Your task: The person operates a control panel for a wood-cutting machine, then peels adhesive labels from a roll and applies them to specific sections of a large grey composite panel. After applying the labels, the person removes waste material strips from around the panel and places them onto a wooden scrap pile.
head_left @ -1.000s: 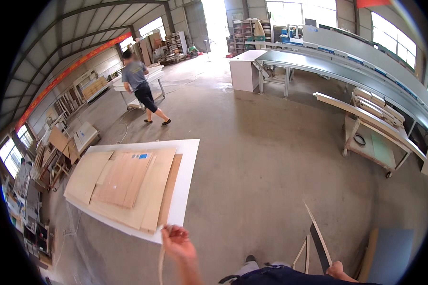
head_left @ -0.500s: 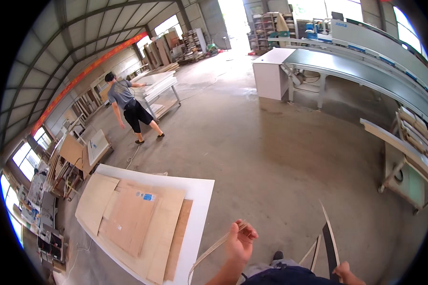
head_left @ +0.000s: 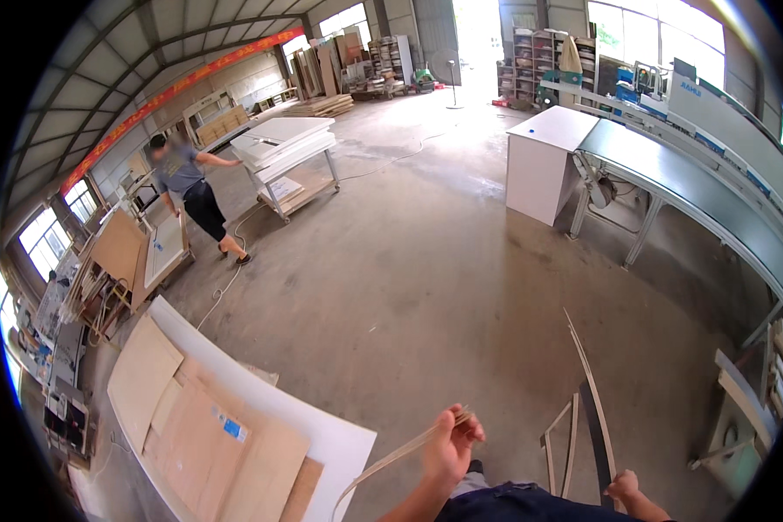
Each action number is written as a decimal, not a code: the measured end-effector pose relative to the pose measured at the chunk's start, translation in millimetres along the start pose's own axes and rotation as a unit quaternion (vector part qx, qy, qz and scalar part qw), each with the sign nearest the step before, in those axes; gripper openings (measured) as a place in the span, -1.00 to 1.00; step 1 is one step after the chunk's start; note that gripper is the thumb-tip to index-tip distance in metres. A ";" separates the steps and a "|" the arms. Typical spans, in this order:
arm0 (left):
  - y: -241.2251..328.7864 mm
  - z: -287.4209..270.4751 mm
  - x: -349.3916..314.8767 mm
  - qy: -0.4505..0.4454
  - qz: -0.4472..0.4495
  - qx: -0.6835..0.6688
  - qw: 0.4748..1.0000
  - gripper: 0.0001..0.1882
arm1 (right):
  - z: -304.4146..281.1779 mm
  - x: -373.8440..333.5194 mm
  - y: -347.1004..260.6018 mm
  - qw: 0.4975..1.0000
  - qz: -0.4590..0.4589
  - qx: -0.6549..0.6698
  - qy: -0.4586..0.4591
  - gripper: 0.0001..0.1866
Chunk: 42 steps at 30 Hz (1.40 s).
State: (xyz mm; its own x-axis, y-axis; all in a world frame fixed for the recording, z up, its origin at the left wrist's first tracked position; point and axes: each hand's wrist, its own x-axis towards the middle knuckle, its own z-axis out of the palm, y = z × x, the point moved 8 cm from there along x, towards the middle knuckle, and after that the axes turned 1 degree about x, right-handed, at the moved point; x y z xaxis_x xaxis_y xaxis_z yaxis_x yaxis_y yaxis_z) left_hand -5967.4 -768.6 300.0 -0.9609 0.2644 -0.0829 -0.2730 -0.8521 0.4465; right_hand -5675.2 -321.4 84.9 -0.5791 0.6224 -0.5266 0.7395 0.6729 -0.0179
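My left hand (head_left: pixel 455 448) is closed round one end of a thin, pale, wood-coloured strip (head_left: pixel 398 450), which curves down to the left past the lower edge of the view. Lower right, my right hand (head_left: pixel 622 487) grips several long narrow strips. Among them a broad dark strip (head_left: pixel 596 426) stands beside a thin pale strip (head_left: pixel 581 352) that reaches up and away. Other narrow pale strips (head_left: pixel 572 439) show between my body and the dark one; whether my right hand holds those too is hidden.
At left, wood panels (head_left: pixel 209 426) lie on a large white board (head_left: pixel 348 439). A person (head_left: pixel 191 187) rests a hand on a cart of white boards (head_left: pixel 287 143). A white cabinet-like box (head_left: pixel 535 170) adjoins a long machine table (head_left: pixel 670 165). A cable (head_left: pixel 220 296) crosses the floor.
My view has turned and moved forward, so the white board slides left and the machine table comes nearer. The person beside the cart has shifted stance. Both hands keep hold of their strips.
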 end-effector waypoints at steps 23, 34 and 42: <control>115.5 -35.1 810.9 0.157 0.065 -0.028 0.985 -0.70 | -375.4 694.6 -632.9 0.969 -0.142 -0.126 -0.159 -0.56; 227.1 4.0 1245.8 0.085 -0.031 0.032 0.995 -0.69 | -474.9 836.5 -854.6 0.982 -0.040 -0.058 -0.174 -0.71; 281.9 -55.1 1530.0 0.174 -0.037 0.053 0.983 -0.70 | -593.6 1069.7 -1122.6 0.971 -0.176 -0.116 -0.112 -0.68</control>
State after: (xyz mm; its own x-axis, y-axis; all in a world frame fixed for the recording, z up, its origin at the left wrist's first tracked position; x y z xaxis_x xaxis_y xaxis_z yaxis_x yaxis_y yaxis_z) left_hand -7517.1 -629.3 249.9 -0.9016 0.1369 -0.4104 -0.3537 -0.7796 0.5169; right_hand -7328.6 -173.8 46.2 -0.6727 0.2526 -0.6954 0.3971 0.9163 -0.0513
